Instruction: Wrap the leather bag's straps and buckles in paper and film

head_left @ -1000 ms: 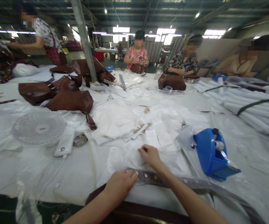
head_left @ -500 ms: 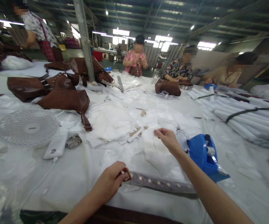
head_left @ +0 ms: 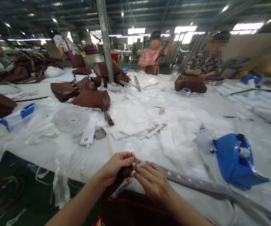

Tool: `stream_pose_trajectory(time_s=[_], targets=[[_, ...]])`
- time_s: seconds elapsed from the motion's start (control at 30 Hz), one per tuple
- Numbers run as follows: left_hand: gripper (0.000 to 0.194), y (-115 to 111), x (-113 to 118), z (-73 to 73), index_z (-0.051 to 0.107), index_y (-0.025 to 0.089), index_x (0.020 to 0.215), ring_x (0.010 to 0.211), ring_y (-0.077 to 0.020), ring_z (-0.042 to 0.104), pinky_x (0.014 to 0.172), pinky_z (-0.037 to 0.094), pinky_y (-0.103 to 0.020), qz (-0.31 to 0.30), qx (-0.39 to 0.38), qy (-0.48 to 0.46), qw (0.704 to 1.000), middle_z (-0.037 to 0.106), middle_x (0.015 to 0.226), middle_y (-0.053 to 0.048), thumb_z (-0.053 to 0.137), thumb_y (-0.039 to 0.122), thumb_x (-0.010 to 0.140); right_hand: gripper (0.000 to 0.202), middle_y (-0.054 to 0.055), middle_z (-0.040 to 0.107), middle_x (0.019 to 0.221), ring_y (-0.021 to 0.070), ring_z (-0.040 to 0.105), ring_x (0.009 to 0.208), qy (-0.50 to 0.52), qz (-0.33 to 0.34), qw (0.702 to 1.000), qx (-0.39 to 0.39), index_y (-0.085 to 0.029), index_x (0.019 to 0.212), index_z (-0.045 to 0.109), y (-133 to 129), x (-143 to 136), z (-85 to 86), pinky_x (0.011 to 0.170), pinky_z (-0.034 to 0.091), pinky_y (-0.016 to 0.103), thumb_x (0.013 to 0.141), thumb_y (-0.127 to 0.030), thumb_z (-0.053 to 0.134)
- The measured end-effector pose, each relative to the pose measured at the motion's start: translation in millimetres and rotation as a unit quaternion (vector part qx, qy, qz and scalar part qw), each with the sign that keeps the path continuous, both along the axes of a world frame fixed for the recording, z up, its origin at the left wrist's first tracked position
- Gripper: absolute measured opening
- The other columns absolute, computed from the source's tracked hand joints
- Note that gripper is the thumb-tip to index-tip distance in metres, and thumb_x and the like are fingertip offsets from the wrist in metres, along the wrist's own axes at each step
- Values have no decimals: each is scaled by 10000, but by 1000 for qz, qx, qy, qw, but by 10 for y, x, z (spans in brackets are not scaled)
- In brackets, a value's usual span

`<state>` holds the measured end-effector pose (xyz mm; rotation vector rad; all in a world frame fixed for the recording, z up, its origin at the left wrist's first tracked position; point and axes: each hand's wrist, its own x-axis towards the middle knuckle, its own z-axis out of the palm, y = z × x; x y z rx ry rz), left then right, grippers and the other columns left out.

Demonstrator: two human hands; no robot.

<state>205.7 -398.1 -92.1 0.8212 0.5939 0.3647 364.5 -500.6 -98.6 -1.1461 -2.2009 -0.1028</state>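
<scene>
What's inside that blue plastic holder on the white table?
Inside the blue plastic holder, to the right of the right hand, sits a pale, roundish piece. Its lower part is hidden by the holder's walls, so I can't see what's underneath.

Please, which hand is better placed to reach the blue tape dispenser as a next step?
Probably the right hand: the blue tape dispenser stands on its side, nearer to it. The left hand is farther away and pinches the gold-coloured ring.
</scene>
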Motion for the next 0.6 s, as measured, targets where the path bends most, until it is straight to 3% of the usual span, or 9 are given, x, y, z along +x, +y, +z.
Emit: stream_pose_trajectory(time_s=[0.1, 0.17, 0.2, 0.3, 0.43, 0.5, 0.6], targets=[[369, -24, -46, -6, 597, 115, 830, 467, -105, 590, 389, 425, -161, 57, 43, 44, 996, 611, 663, -15, 751, 423, 695, 137, 75, 718, 915, 226, 642, 847, 162, -108, 978, -77, -219, 977, 657, -173, -81, -58, 804, 457, 380, 880, -245, 563], [387, -68, -61, 30, 600, 119, 834, 468, -112, 595, 392, 431, -171, 54, 65, 55, 995, 618, 673, -17, 752, 441, 683, 201, 63, 709, 793, 229, 631, 738, 319, -193, 907, -196, -222, 845, 680, -241, -96, -63, 689, 471, 352, 861, -394, 578], [389, -100, -59, 59, 603, 120, 838, 470, -116, 597, 400, 440, -179, 41, 74, 56, 995, 621, 675, -18, 753, 442, 679, 274, 55, 697, 750, 224, 618, 703, 385, -203, 860, -266, -215, 803, 684, -255, -104, -53, 635, 461, 331, 859, -451, 558], [372, -205, -19, 164, 611, 123, 829, 467, -110, 581, 422, 453, -190, -3, 110, 54, 992, 621, 655, -12, 762, 423, 668, 342, 34, 676, 755, 202, 592, 734, 506, -110, 748, -415, -192, 822, 705, -249, -160, 17, 630, 429, 282, 830, -508, 576], [351, -270, 2, 246, 607, 126, 834, 469, -99, 559, 454, 458, -195, -20, 180, 63, 982, 613, 632, -7, 690, 454, 737, 286, 9, 644, 695, 129, 511, 640, 606, -70, 672, -420, -169, 769, 716, -271, -289, 79, 604, 373, 234, 766, -454, 686], [372, -253, -39, 246, 592, 137, 891, 498, -120, 585, 460, 465, -204, -23, 210, 85, 974, 621, 640, -13, 618, 493, 788, 293, 9, 631, 655, 112, 478, 590, 648, -77, 634, -414, -158, 771, 720, -308, -347, 46, 575, 357, 229, 749, -450, 706], [375, -195, -143, 239, 572, 148, 932, 527, -124, 591, 475, 469, -205, -32, 262, 136, 955, 608, 642, -5, 563, 507, 824, 294, 14, 619, 633, 123, 506, 591, 721, -90, 553, -407, -144, 745, 709, -346, -401, -65, 588, 393, 243, 689, -427, 765]])
